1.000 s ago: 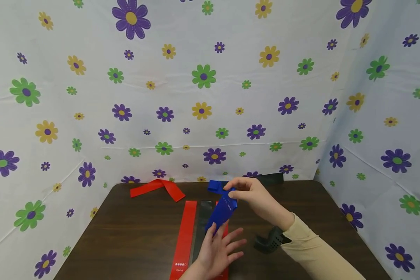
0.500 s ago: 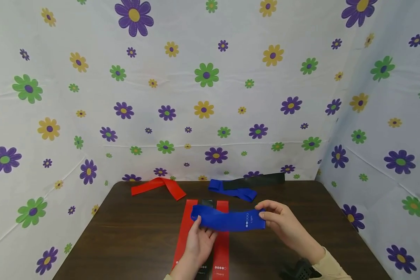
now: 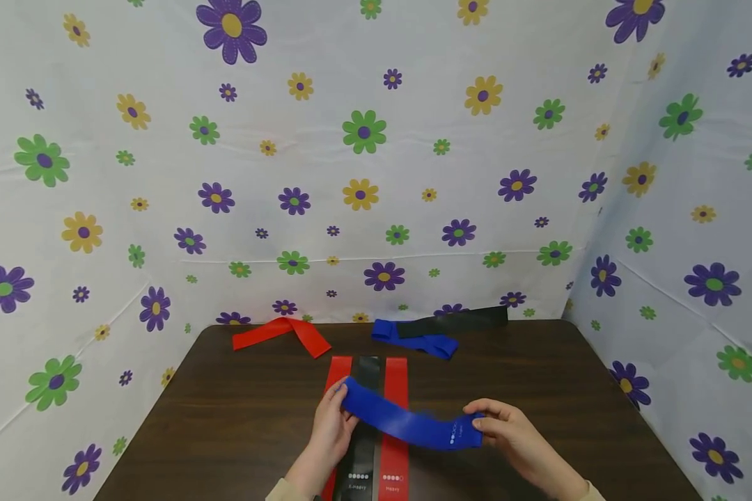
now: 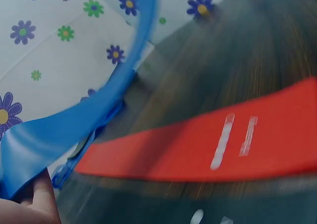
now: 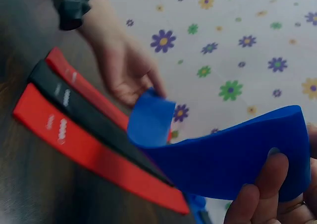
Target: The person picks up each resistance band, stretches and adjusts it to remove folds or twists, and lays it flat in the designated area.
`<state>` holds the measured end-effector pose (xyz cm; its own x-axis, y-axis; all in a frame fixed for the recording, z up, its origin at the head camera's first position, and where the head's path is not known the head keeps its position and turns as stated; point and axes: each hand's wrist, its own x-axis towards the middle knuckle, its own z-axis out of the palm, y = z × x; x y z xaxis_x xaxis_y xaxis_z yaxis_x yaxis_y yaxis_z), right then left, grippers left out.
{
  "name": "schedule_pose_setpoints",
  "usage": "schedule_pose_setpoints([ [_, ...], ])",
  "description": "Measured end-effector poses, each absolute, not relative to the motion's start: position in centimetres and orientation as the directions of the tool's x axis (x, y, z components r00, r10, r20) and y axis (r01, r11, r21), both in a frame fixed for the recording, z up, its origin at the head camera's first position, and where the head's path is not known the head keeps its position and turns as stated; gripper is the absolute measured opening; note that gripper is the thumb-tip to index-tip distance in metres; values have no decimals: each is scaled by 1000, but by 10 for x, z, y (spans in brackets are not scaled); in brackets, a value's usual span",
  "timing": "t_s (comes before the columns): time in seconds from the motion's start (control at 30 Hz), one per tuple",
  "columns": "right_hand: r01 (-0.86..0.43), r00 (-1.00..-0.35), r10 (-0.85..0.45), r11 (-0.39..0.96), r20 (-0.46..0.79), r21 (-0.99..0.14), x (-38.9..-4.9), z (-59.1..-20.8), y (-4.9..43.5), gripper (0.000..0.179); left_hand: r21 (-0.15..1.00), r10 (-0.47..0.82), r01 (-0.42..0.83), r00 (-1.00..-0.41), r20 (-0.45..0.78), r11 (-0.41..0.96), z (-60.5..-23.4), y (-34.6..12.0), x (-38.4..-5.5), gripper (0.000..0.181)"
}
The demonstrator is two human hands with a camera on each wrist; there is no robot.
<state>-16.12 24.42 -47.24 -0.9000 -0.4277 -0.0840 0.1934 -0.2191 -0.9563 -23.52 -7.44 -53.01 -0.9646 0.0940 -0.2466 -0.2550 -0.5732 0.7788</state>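
Observation:
A blue resistance band (image 3: 407, 424), printed "Light" near its right end, hangs in a shallow sag between both hands. My left hand (image 3: 329, 424) pinches its left end between thumb and fingers. At the other end, my right hand (image 3: 507, 435) grips the band by its printed part. Beneath it, a red band (image 3: 393, 459), a black band (image 3: 365, 452) marked "X-Heavy" and another red band (image 3: 340, 369) lie side by side on the table. In the right wrist view the held blue band (image 5: 223, 159) curves from the near fingers toward the left hand (image 5: 124, 70).
Along the table's back edge lie a folded red band (image 3: 282, 332) at left, and a blue band (image 3: 423, 342) partly under a black band (image 3: 457, 321) at right. A flower-printed cloth (image 3: 363, 174) hangs behind the dark wood table (image 3: 238, 417).
The blue band was steep, then turned level and stretched out sideways between the hands. My right hand came down and right; the left went from an open palm under the band to pinching its end.

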Motion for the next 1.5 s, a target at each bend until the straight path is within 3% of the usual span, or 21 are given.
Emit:
schedule_pose_setpoints([
  [0.17, 227, -892, -438, -217, -113, -949, -160, -483, 246, 28, 852, 80, -224, -974, -211, -473, -529, -87, -243, 29],
  [0.4, 228, -901, -410, -166, -143, -959, -162, -489, 248, 23, 952, 2, -177, -983, -183, -251, -528, -102, -251, 40],
  [0.6, 258, -897, -381, -46, -222, -965, -164, -503, 253, 20, 967, -32, -174, -983, -183, -186, -530, -112, -256, 41],
  [0.83, 289, -867, -411, 45, -282, -956, -167, -521, 255, 40, 984, -63, -164, -984, -169, -72, -533, -119, -256, 37],
  [1.23, 284, -885, -304, 247, -352, -926, -167, -543, 249, 30, 982, -65, -183, -982, -180, 43, -551, -125, -261, 31],
  [1.5, 231, -913, -258, 314, -317, -921, -166, -548, 246, 24, 977, -50, -195, -980, -191, 85, -560, -129, -266, 28],
])
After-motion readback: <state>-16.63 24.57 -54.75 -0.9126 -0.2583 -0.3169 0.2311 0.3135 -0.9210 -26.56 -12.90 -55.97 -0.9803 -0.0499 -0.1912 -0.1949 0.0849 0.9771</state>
